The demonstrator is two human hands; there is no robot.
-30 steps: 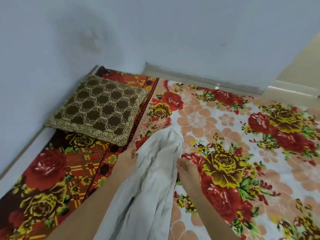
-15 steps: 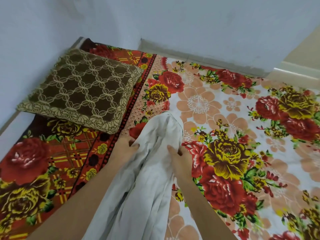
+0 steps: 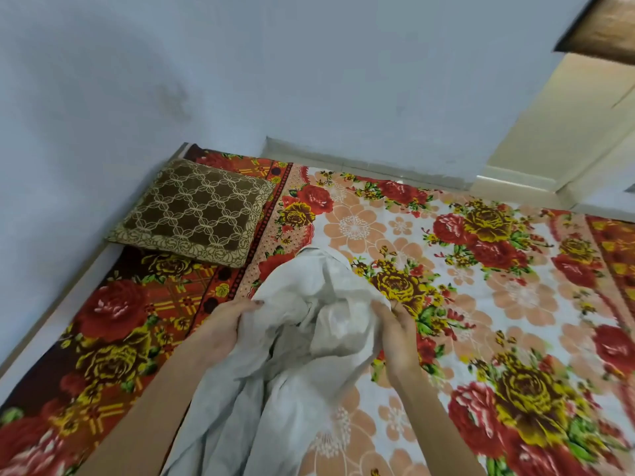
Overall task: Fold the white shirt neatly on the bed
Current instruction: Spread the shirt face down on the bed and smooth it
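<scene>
The white shirt (image 3: 302, 338) lies bunched and crumpled in a long strip down the middle of the bed (image 3: 498, 304), running from near the pillow towards me. My left hand (image 3: 226, 324) grips the shirt's left edge, fingers curled over the cloth. My right hand (image 3: 395, 331) grips its right edge, thumb and fingers pinching the fabric. Between the hands the cloth is lifted into a puffed fold. The shirt's lower end runs out of view at the bottom.
A brown patterned pillow (image 3: 199, 211) rests at the far left corner of the bed. Pale walls (image 3: 309, 80) close in behind and to the left. A floral blanket covers the whole bed, and a doorway opening (image 3: 567, 132) shows at the far right.
Both hands have drawn back towards me and gathered the shirt's upper part, lifting it into a bunched fold. The view has tilted up, showing more wall.
</scene>
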